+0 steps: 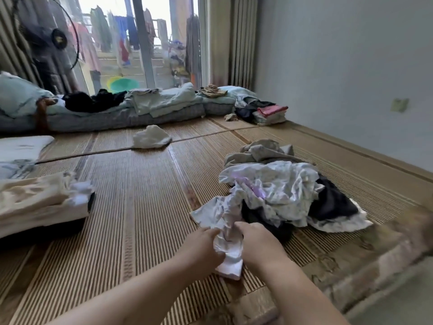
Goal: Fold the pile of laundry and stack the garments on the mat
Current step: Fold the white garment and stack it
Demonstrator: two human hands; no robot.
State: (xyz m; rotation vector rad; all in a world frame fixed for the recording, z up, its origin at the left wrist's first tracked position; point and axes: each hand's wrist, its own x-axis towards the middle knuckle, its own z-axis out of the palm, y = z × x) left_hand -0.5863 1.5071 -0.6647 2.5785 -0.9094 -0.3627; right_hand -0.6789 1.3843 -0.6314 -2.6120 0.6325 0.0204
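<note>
A crumpled white garment with a pale purple print lies low in the middle of the bamboo mat. My left hand grips its left side and my right hand grips its right side, close together. The cloth trails up into the laundry pile just beyond my hands, a heap of light floral, grey and black pieces. A folded cream and white stack sits at the left edge of the mat.
A small white garment lies alone farther back on the mat. Bedding and dark clothes line the far edge by the glass door. Folded clothes sit near the right wall. A fan stands back left.
</note>
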